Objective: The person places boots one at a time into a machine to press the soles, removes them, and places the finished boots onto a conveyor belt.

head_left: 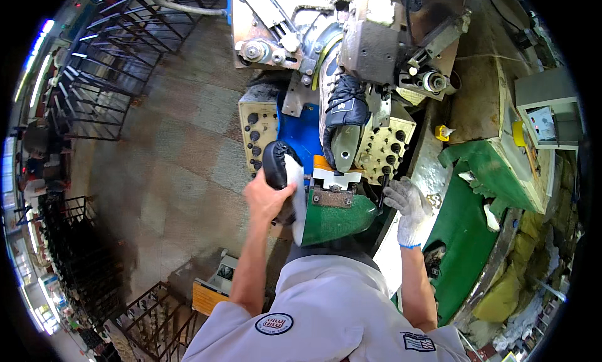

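At eight o'clock, our left hand [264, 197] grasps a shoe [276, 164]; at four, our gloved right hand [410, 208] hangs loosely open.

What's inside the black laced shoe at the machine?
A grey-green last shows at the opening of the shoe; its front part is hidden under the laced upper.

Worn grey-brown floor [182, 130], dark metal racks [122, 54] upper left, bright tube lights [41, 78] beyond.
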